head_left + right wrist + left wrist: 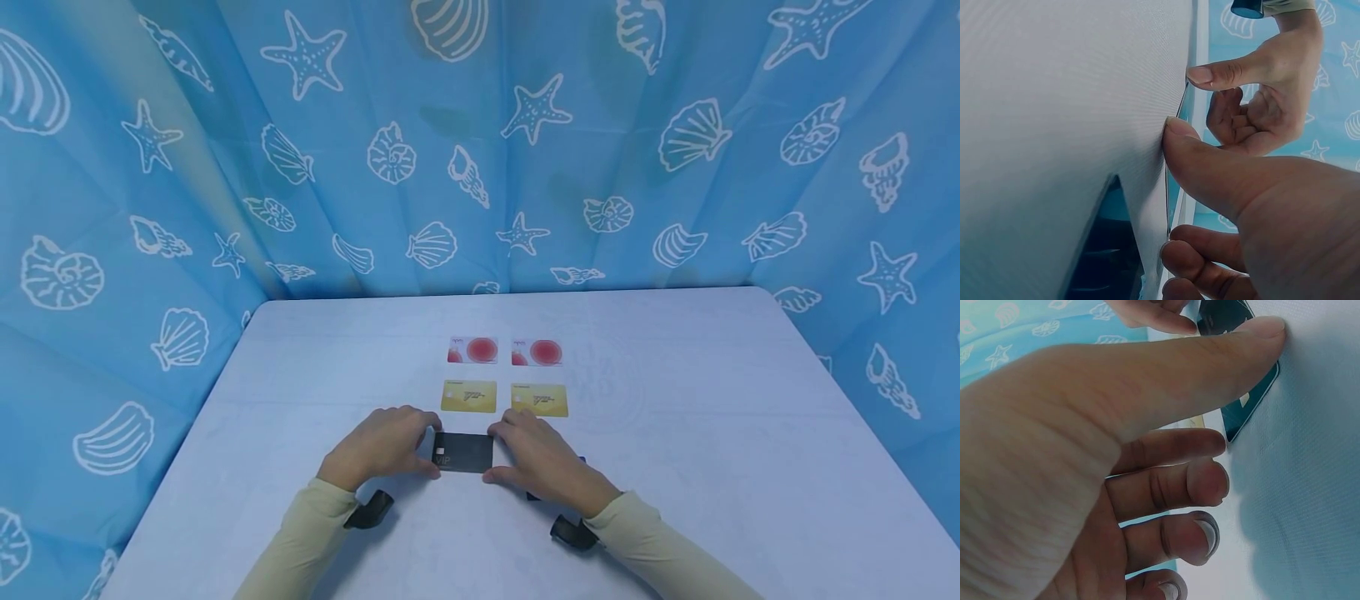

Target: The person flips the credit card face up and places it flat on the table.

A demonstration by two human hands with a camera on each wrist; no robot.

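Head view, left hand (382, 447) and right hand (536, 458) both pinching black VIP card (463, 452) on table (712, 450)

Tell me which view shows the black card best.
The head view: the black card lies face up on the table, between the left hand and right hand, fingers at its ends. The left wrist view shows only a dark corner behind the thumb; the right wrist view shows its thin edge.

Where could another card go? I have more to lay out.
Bare table lies right of the yellow cards and left of the red cards. It is crowded around the black card, held between both hands.
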